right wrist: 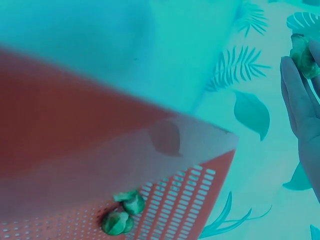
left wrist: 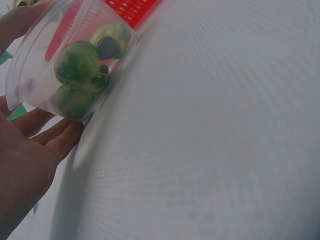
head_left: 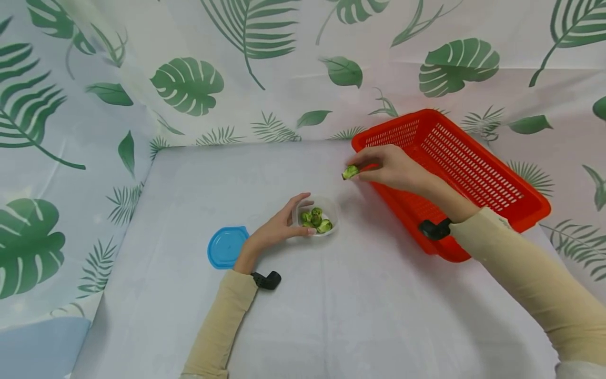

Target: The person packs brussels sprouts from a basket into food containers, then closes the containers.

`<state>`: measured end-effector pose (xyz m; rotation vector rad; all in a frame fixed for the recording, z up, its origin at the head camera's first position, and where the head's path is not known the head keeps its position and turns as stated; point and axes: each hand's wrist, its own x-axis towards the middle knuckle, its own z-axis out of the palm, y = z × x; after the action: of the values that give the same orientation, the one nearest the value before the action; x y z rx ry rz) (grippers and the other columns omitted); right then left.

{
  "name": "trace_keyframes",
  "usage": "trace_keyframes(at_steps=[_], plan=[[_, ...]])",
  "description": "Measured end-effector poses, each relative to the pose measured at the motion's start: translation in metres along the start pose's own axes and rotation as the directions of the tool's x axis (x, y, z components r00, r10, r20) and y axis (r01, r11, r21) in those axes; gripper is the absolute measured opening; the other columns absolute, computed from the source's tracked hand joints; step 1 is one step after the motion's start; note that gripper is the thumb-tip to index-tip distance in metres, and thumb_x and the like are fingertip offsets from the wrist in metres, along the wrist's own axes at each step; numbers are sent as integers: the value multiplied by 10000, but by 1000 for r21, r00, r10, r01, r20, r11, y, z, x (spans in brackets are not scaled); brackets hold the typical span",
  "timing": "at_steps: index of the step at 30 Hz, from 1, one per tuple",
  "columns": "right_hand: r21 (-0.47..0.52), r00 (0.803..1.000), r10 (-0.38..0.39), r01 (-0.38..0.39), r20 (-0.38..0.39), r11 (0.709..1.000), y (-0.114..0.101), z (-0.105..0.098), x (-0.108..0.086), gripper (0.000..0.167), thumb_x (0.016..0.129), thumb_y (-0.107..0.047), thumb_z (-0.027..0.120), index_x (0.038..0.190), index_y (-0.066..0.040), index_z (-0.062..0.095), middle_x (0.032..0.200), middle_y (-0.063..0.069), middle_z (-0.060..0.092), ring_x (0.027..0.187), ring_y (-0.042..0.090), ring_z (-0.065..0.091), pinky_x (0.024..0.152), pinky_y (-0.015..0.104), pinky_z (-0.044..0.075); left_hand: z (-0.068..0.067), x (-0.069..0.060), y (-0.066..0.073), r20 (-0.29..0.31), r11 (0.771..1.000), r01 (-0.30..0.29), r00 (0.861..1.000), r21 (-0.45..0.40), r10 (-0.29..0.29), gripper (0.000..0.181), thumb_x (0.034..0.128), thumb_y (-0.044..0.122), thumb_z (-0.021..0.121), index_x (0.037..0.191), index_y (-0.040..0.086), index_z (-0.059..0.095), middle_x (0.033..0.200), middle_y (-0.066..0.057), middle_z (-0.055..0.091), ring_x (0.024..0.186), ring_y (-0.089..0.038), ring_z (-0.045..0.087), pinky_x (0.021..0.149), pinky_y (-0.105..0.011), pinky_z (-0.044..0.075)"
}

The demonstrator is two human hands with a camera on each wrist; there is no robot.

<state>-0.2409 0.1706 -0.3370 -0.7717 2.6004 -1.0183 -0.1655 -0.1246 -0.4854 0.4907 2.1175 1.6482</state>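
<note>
The step in hand looks like loading the clear plastic tub (head_left: 335, 209): the right hand (head_left: 389, 167) has its grip pinched on one Brussels sprout (head_left: 350, 172), just left of the red perforated basket (head_left: 475, 164), while the left hand (head_left: 278, 227) holds the tub, several sprouts inside, by its sides. The next move probably calls for a short shift left and nearer the person, then a release over the tub's open top. Bare counter (head_left: 355, 305) separates basket edge and tub, and the blue lid (head_left: 226, 247) lies left of the left wrist.
</note>
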Motion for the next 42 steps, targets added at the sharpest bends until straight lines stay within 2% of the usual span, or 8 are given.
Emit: trace_keyframes(at_steps=[3, 5, 9, 11, 19, 28, 35, 42], plan=[[-9, 1000, -8, 8, 20, 1000, -2, 5, 2, 325, 925, -120, 777, 1248, -110, 741, 1136, 50, 755, 1060, 206, 695, 863, 137, 529, 1, 1, 0, 0, 1000, 10, 1000, -1, -10, 925, 955, 176, 733, 1663, 214, 138, 1675, -95, 293, 1602, -244, 99, 1275, -568, 158], [-12, 999, -24, 25, 39, 1000, -3, 8, 3, 316, 922, -134, 786, 1233, -103, 744, 1127, 56, 757, 1055, 222, 704, 891, 212, 567, 1, 1, 0, -1, 1000, 15, 1000, 0, -15, 924, 953, 180, 733, 1662, 217, 141, 1674, -98, 294, 1602, -248, 101, 1274, -572, 158], [-3, 995, -57, 58, 85, 998, -2, 16, 5, 307, 920, -131, 787, 1219, -74, 744, 1123, 75, 756, 1055, 267, 724, 935, 374, 599, 1, 0, 2, -5, 1000, 10, 1000, 1, -10, 912, 948, 225, 745, 1655, 249, 169, 1661, -60, 323, 1595, -226, 135, 1269, -576, 174], [11, 991, -70, 69, 112, 998, -1, 20, 6, 304, 921, -117, 784, 1215, -58, 741, 1117, 84, 754, 1056, 281, 729, 937, 407, 601, 1, -1, 2, -6, 1000, 4, 1000, -1, -4, 910, 943, 254, 752, 1651, 262, 181, 1652, -36, 337, 1590, -210, 154, 1267, -574, 182], [51, 976, -98, 90, 194, 995, 2, 35, 12, 300, 920, -53, 766, 1216, -22, 734, 1134, 127, 757, 1066, 288, 727, 958, 411, 590, 1, -1, 2, -1, 1000, -3, 1000, 0, 3, 926, 939, 281, 756, 1655, 254, 171, 1644, -12, 346, 1583, -197, 179, 1260, -584, 199], [9, 966, -121, 122, 227, 992, 4, 54, 18, 319, 904, -38, 778, 1222, -34, 746, 1157, 120, 755, 1063, 285, 732, 953, 435, 590, 0, -2, 4, 6, 1000, -2, 1000, -10, 2, 923, 945, 267, 746, 1657, 249, 158, 1658, -13, 328, 1591, -210, 155, 1258, -600, 188], [-30, 954, -175, 188, 245, 982, 4, 62, 19, 317, 889, 2, 775, 1204, -19, 748, 1138, 124, 760, 1033, 272, 739, 972, 501, 571, 0, -2, 6, 6, 1000, 4, 1000, -13, -4, 914, 948, 261, 749, 1654, 261, 167, 1660, -26, 325, 1593, -210, 141, 1259, -596, 184], [-75, 945, -231, 254, 233, 964, 4, 67, 19, 291, 870, 22, 786, 1158, -13, 762, 1108, 117, 761, 1012, 264, 743, 943, 501, 586, 0, -2, 6, 3, 1000, 0, 1000, -19, 0, 924, 944, 239, 753, 1656, 244, 163, 1662, -24, 319, 1594, -205, 136, 1264, -586, 182]])
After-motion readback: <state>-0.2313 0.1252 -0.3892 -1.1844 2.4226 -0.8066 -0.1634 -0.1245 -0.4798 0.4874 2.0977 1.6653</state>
